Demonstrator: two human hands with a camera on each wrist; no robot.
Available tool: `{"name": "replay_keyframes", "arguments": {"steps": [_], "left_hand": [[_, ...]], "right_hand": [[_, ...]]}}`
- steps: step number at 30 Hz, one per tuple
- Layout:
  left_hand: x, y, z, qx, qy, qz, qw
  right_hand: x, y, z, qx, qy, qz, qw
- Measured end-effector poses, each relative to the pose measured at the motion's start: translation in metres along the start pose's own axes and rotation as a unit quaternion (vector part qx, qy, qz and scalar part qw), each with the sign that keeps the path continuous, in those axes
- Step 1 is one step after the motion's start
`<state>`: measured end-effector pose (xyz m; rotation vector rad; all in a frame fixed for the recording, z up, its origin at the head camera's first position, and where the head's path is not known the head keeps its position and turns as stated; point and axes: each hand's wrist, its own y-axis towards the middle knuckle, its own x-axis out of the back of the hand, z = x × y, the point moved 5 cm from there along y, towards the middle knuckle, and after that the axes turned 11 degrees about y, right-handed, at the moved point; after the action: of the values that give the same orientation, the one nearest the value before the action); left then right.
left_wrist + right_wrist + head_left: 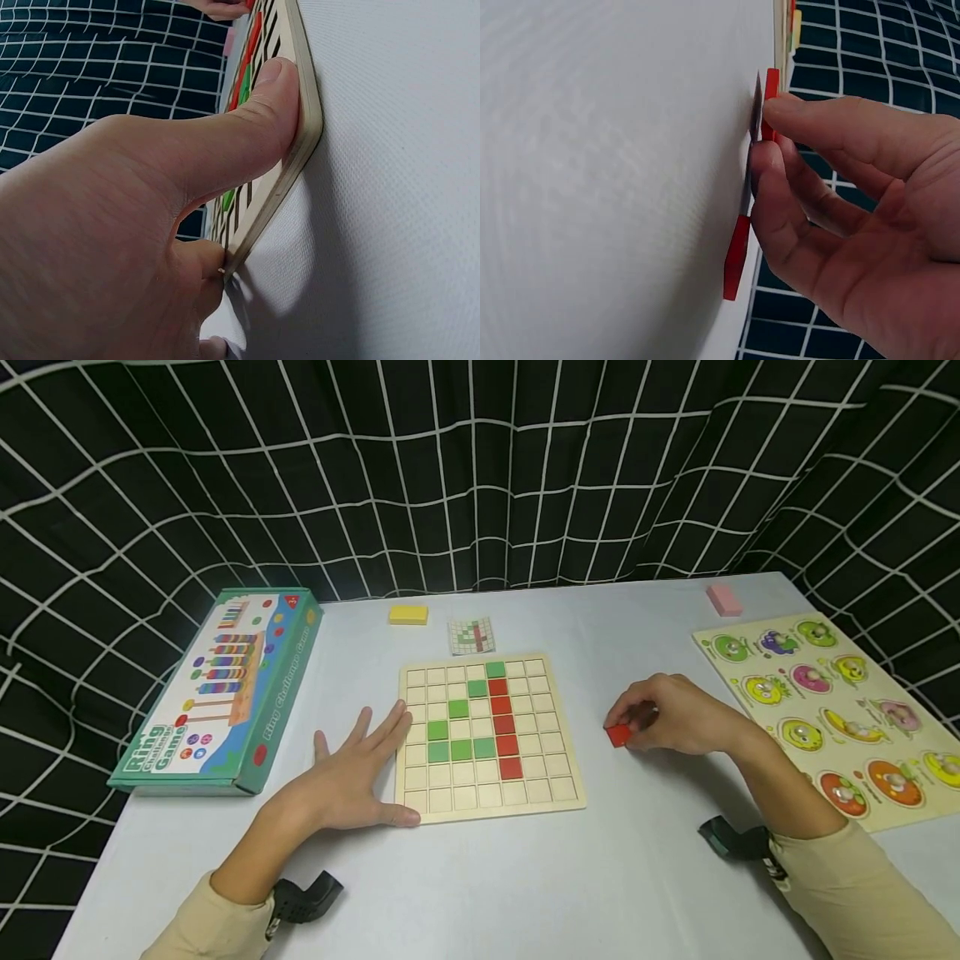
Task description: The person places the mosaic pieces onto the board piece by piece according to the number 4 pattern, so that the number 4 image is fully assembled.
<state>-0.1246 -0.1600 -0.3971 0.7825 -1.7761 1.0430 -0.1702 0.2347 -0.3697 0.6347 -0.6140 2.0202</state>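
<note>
A square wooden grid board (558, 781) lies on the table, with green tiles (461, 749) and a column of red tiles (504, 724) set in its cells. My left hand (348, 781) is spread along the board's left side; its thumb (259, 124) rests on the near left corner. Well to the right of the board, my right hand (678, 714) pinches a red tile (770, 97) between thumb and fingertips, just above the table. A second red tile (736, 259) shows below those fingers in the right wrist view; whether it is touched I cannot tell.
Behind the board lie a small pattern card (472, 636) and a yellow block (408, 615). A Ring Challenge Game box (217, 693) stands at the left. On the right are a fruit-picture board (840, 710) and a pink block (723, 600). A gridded black cloth (480, 468) hangs behind.
</note>
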Motion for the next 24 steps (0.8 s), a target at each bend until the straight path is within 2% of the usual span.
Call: {"name": "replay_keyframes", "arguments": {"steps": [6,14,24], "left_hand": [[0.0,-0.002,0.001,0.002,0.002,-0.004,1.0],[0.0,-0.001,0.001,0.0,-0.001,-0.001,1.0],[-0.001,0.001,0.001,0.0,0.004,0.002,1.0]], "right_hand": [[-0.003,0.002,0.004,-0.016,0.017,-0.004,0.9997],[-0.009,0.0,0.009,-0.041,0.012,-0.026,0.9988],[-0.016,0.0,0.018,-0.03,0.03,-0.05,0.9979]]}}
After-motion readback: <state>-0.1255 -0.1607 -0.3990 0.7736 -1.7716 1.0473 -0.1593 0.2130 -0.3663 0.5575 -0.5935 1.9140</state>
